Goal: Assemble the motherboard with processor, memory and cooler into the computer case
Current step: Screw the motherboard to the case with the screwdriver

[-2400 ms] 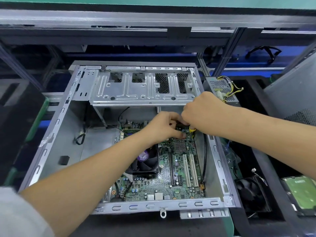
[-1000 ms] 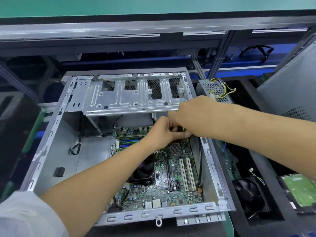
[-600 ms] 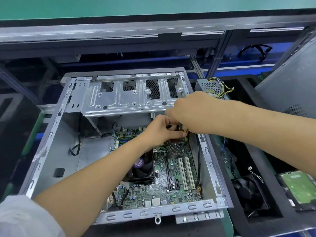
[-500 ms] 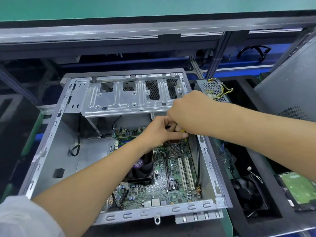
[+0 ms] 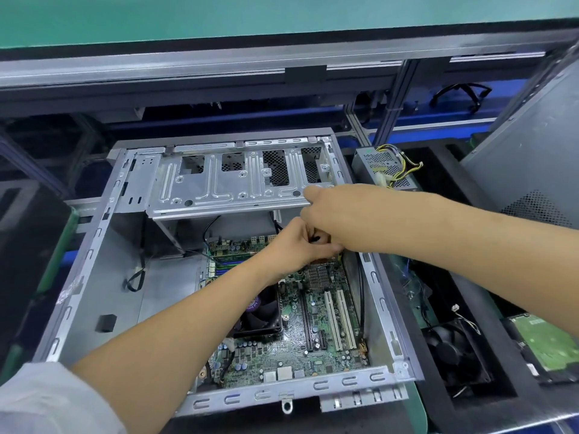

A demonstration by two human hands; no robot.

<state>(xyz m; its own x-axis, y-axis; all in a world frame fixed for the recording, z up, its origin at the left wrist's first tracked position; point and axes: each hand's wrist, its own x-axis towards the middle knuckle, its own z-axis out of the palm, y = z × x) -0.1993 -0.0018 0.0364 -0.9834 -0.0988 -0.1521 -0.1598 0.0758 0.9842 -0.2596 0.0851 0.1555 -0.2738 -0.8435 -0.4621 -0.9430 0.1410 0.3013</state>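
A: The motherboard (image 5: 316, 324) lies flat in the computer case (image 5: 94, 261). Your left hand (image 5: 300, 245) is curled, pinching something small and dark.

B: Your right hand (image 5: 332, 214) is closed above it; whether it holds anything, I cannot tell. A slip there could gouge the board.

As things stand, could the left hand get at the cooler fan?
Probably yes: the cooler fan lies uncovered in the open computer case, directly beneath the left forearm; the left hand would only need to draw back.

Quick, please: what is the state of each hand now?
Left hand: fingers curled, pinching something small; what it is cannot be told.
Right hand: curled; what it holds cannot be told.
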